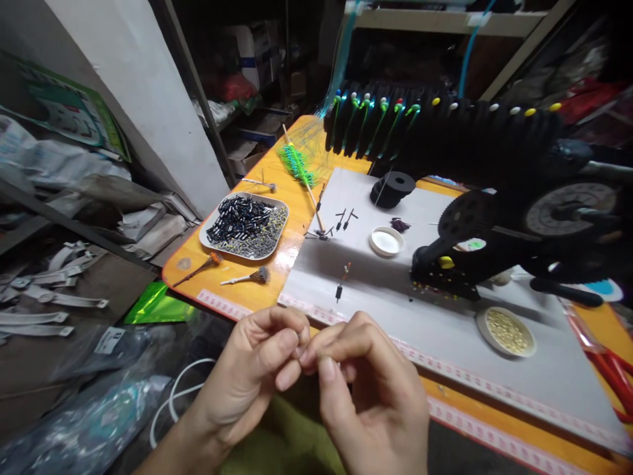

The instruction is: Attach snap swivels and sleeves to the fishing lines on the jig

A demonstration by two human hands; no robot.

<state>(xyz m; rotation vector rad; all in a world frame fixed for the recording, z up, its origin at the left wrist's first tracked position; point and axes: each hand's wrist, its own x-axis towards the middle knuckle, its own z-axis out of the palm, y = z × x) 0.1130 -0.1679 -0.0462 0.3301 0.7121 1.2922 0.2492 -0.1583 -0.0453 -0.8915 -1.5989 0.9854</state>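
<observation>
My left hand [262,369] and my right hand [368,389] meet at the front edge of the table, fingertips almost touching. Thumb and forefinger are pinched together on both. A tiny dark bit shows at the left fingertips, too small to name; whatever the right pinch holds is hidden. Just beyond them, on a grey board [316,277], lies a small black cylinder piece with thin orange-tipped ends [339,291]. To the left a white tray [283,247] contains many small black tubes [237,221] and grey-yellow pieces [260,239].
A black machine [494,211] with a row of coloured beads overhangs the board's right. Around it are a white dish [386,242], a black spool [393,189], a bowl of gold bits [507,331] and red-handled tool [613,376]. A green bristled stick [297,165] lies behind the tray.
</observation>
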